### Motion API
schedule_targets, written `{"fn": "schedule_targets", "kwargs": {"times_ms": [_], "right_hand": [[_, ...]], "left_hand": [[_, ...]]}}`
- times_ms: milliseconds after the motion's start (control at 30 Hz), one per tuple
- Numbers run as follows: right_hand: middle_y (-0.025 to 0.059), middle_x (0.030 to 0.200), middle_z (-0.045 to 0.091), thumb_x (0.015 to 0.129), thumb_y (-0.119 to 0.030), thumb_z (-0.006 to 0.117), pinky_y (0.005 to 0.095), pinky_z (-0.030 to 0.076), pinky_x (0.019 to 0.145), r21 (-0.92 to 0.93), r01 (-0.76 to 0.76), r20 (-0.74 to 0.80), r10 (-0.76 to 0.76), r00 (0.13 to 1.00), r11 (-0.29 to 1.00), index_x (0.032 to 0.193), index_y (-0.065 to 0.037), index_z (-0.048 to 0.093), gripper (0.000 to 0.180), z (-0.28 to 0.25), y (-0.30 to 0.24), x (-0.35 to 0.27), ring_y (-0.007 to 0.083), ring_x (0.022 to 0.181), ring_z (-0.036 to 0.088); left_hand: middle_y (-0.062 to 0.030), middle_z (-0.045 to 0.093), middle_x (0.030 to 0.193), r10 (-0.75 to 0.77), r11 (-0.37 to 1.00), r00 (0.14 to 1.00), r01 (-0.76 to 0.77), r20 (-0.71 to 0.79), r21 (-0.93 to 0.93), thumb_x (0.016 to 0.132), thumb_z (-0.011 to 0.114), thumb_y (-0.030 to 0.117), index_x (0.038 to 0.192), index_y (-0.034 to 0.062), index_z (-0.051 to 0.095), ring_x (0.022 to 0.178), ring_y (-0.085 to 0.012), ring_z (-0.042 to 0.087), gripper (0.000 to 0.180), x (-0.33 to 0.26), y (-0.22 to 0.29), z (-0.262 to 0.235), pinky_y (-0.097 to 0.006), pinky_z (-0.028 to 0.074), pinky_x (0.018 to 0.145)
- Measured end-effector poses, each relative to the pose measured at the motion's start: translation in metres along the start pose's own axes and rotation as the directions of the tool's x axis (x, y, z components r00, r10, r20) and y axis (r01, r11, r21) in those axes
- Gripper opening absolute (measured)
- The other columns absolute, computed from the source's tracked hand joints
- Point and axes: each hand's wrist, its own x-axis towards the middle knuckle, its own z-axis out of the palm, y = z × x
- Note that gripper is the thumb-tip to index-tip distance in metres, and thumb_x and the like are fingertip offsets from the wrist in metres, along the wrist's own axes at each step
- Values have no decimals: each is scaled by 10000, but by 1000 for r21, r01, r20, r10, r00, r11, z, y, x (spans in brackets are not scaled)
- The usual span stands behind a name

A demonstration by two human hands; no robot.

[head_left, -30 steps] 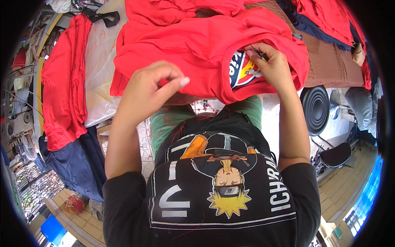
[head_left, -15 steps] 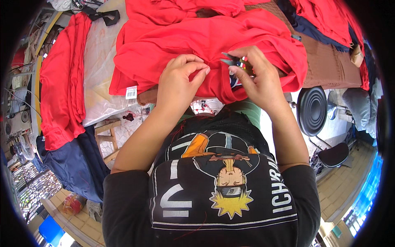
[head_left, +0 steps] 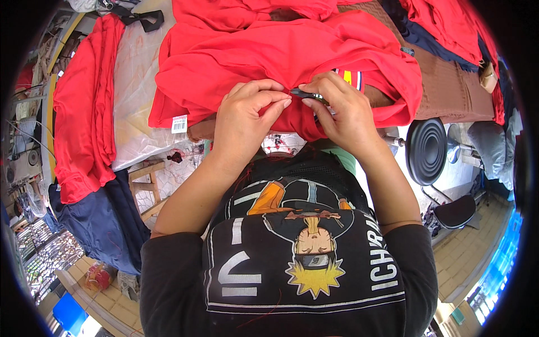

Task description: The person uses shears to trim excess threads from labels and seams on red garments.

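A red garment (head_left: 241,56) lies spread in loose folds on the work table in front of me. My left hand (head_left: 247,115) is closed in a pinch at its near side, where folds of the cloth run together at the fingertips; the pinched bit is too small to make out. In my right hand (head_left: 348,115) is a pair of dark thread snips (head_left: 303,93), blades pressed close together and pointing left at the left fingertips. Beside the right fingers a yellow, white and dark striped patch (head_left: 349,77) shows on the garment. A white barcode tag (head_left: 179,124) hangs from its left edge.
To the left, another red garment (head_left: 84,112) and navy cloth (head_left: 106,219) hang over clear plastic sheeting (head_left: 137,84). Brown quilted covering (head_left: 449,92) extends right under more red and navy clothing (head_left: 443,28). A round black stool seat (head_left: 425,151) stands right of the table.
My right hand has moved left, bringing the snips to the left fingertips. Their blades, apart before, are now together. The striped patch is more exposed. My left hand has shifted slightly right.
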Motion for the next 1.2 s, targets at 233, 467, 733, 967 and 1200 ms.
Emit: {"fn": "schedule_targets", "kwargs": {"times_ms": [233,467,733,967,1200], "right_hand": [[99,889,602,813,-84,667,391,502,654,67,-33,-11,34,999,997,954,-51,624,150,3,-2,1,308,805,628],[107,916,614,837,-102,666,370,501,662,174,-173,20,172,985,969,991,-52,627,167,7,-3,-4,307,804,634],[93,912,622,842,-107,674,341,499,622,223,-115,-94,139,986,968,1009,-53,639,179,-2,4,6,272,744,638],[83,885,605,797,-79,684,371,507,635,31,49,-88,-46,995,998,963,-58,634,175,-19,-10,15,284,793,634],[87,877,603,786,-77,676,382,509,643,-111,126,-64,-133,989,986,941,-54,626,164,-18,-22,21,294,810,628]], "left_hand": [[-10,682,930,-5,1000,1000,5,20,1,758,743,146,854,91,740,864,-210,615,110,-1,-1,0,-345,455,779],[2,665,919,-25,1000,999,26,44,-14,766,735,145,846,104,728,885,-201,613,91,-3,0,-1,-348,425,795],[-83,698,946,84,996,995,-83,-61,18,822,705,56,908,7,702,904,-170,659,99,1,2,-8,-291,502,820],[-90,713,970,-156,934,988,142,-17,-327,905,646,91,976,-10,687,922,-117,651,131,16,17,-13,-258,497,852],[-84,709,982,-103,913,995,88,-14,-399,911,642,105,984,-8,689,930,-115,644,142,10,18,-16,-259,495,857]]}}
